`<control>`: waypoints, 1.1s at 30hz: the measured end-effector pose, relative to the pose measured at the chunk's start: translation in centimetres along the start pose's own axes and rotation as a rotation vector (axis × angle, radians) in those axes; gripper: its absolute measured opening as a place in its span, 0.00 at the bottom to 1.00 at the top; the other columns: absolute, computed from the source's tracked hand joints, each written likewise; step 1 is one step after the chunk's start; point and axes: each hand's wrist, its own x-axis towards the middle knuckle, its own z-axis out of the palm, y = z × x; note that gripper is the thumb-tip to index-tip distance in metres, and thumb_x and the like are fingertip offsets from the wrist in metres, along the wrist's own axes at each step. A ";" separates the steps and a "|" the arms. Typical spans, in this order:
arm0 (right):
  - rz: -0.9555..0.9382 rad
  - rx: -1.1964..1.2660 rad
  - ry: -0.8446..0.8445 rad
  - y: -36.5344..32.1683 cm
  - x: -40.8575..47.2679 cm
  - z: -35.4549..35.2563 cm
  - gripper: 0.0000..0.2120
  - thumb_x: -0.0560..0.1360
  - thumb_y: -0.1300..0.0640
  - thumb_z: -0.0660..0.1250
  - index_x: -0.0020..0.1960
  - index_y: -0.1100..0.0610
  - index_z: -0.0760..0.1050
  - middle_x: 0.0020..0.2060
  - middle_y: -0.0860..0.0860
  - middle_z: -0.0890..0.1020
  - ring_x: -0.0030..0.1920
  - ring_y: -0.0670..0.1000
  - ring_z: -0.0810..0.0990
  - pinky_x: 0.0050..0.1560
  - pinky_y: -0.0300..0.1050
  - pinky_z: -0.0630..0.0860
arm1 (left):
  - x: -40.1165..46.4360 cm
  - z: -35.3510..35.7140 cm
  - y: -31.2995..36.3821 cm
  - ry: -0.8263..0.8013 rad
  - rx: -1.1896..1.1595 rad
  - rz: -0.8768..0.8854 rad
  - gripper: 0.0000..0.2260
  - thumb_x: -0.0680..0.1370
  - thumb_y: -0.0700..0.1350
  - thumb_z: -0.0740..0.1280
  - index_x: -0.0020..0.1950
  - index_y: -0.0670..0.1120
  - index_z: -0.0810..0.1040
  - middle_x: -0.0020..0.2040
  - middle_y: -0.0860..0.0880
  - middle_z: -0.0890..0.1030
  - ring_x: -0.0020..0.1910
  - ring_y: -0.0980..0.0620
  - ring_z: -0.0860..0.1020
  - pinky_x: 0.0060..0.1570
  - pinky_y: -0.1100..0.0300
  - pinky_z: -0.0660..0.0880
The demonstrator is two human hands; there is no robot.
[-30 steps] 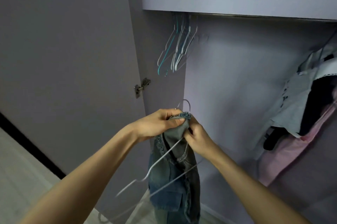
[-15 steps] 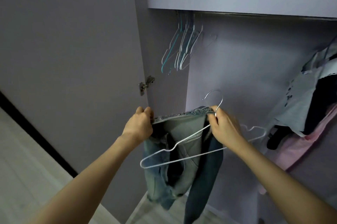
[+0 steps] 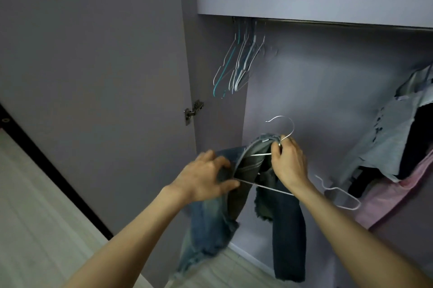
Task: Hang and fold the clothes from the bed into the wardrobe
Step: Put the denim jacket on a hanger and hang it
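Right now the person's right hand [image 3: 289, 162] pinches the neck of a thin white wire hanger [image 3: 280, 129], just under its hook, along with the top of a blue denim jacket [image 3: 253, 194], so both stay up in front of the open wardrobe. Their left hand [image 3: 206, 178] grips the denim by the hanger's bottom bar, likely to pull the cloth onto it. One jacket is in hand and hangs down between the two arms. A small bunch of empty wire hangers [image 3: 239, 65] waits on the rail [image 3: 339, 23]; I cannot count them. A few clothes [image 3: 393, 137] hang at the right.
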 end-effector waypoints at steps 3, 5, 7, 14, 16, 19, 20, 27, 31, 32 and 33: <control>-0.099 0.108 -0.050 -0.7 -0.2 -0.2 0.08 0.78 0.60 0.59 0.41 0.58 0.70 0.38 0.57 0.77 0.40 0.60 0.75 0.40 0.46 0.64 | 1.6 0.7 0.5 0.247 0.208 0.001 0.28 0.77 0.64 0.58 0.73 0.52 0.61 0.65 0.50 0.66 0.66 0.47 0.64 0.66 0.50 0.60; -0.112 0.220 -0.146 -1.3 -0.1 -0.5 0.10 0.77 0.60 0.60 0.37 0.56 0.68 0.27 0.50 0.74 0.31 0.54 0.75 0.37 0.46 0.68 | 2.8 1.1 1.5 0.230 0.144 0.037 0.20 0.80 0.59 0.55 0.67 0.49 0.67 0.61 0.48 0.72 0.63 0.45 0.70 0.58 0.52 0.65; -0.064 0.386 -0.335 -1.4 0.4 -1.5 0.10 0.77 0.61 0.62 0.38 0.54 0.70 0.24 0.49 0.75 0.25 0.47 0.77 0.33 0.41 0.73 | 3.3 1.6 1.8 0.187 -0.019 0.064 0.15 0.82 0.56 0.53 0.54 0.46 0.71 0.53 0.46 0.77 0.54 0.41 0.75 0.46 0.52 0.68; 0.104 0.564 -1.065 2.1 3.1 -5.0 0.10 0.77 0.65 0.63 0.58 0.58 0.72 0.44 0.52 0.80 0.42 0.49 0.78 0.47 0.42 0.76 | 2.4 -0.6 0.4 0.382 -0.287 0.103 0.21 0.75 0.63 0.56 0.28 0.51 0.66 0.25 0.51 0.68 0.30 0.49 0.71 0.34 0.57 0.65; -0.098 0.174 -1.028 1.0 3.1 -3.9 0.12 0.76 0.62 0.66 0.57 0.52 0.72 0.46 0.50 0.79 0.44 0.48 0.76 0.48 0.39 0.75 | 2.1 -1.5 0.9 0.366 -0.238 0.170 0.20 0.74 0.62 0.55 0.26 0.53 0.67 0.23 0.51 0.66 0.26 0.53 0.67 0.32 0.59 0.62; -0.291 -0.147 -0.830 -0.6 3.5 -2.6 0.07 0.75 0.57 0.64 0.45 0.46 0.68 0.40 0.45 0.75 0.43 0.49 0.75 0.37 0.32 0.68 | 1.5 -2.2 0.8 0.338 -0.154 0.188 0.21 0.74 0.63 0.55 0.26 0.52 0.65 0.22 0.51 0.65 0.25 0.53 0.66 0.31 0.59 0.61; -0.329 -0.230 -0.757 -0.6 3.8 -2.1 0.06 0.75 0.56 0.64 0.45 0.47 0.68 0.42 0.46 0.75 0.45 0.51 0.75 0.39 0.35 0.67 | 1.3 -2.3 0.5 0.337 -0.131 0.180 0.21 0.74 0.63 0.55 0.27 0.51 0.66 0.22 0.51 0.66 0.25 0.52 0.67 0.32 0.59 0.61; -0.177 -0.295 -0.602 4.7 4.9 0.2 0.17 0.74 0.65 0.60 0.62 0.58 0.70 0.59 0.57 0.71 0.59 0.59 0.73 0.59 0.51 0.71 | -0.5 -3.0 -2.6 0.291 0.085 0.126 0.21 0.76 0.66 0.54 0.44 0.54 0.80 0.28 0.55 0.73 0.33 0.50 0.76 0.34 0.60 0.65; -0.064 -0.198 -0.448 6.5 5.1 0.4 0.16 0.74 0.69 0.60 0.60 0.60 0.74 0.57 0.60 0.79 0.56 0.60 0.77 0.53 0.48 0.73 | -0.4 -3.0 -2.8 0.350 0.245 -0.017 0.16 0.78 0.61 0.58 0.56 0.56 0.80 0.46 0.52 0.83 0.46 0.46 0.80 0.40 0.58 0.70; -0.019 -0.148 -0.398 6.8 5.2 0.3 0.17 0.74 0.70 0.60 0.60 0.60 0.75 0.56 0.61 0.79 0.55 0.61 0.77 0.51 0.48 0.73 | -0.3 -2.9 -2.5 0.385 0.276 -0.041 0.15 0.79 0.61 0.58 0.56 0.56 0.80 0.47 0.52 0.83 0.46 0.47 0.80 0.39 0.59 0.70; 0.012 -0.119 -0.355 7.0 5.3 0.1 0.18 0.74 0.71 0.59 0.60 0.61 0.76 0.56 0.61 0.80 0.54 0.61 0.77 0.49 0.49 0.73 | -0.1 -2.9 -2.2 0.418 0.296 -0.057 0.15 0.79 0.61 0.58 0.55 0.55 0.80 0.47 0.52 0.83 0.46 0.47 0.80 0.37 0.59 0.69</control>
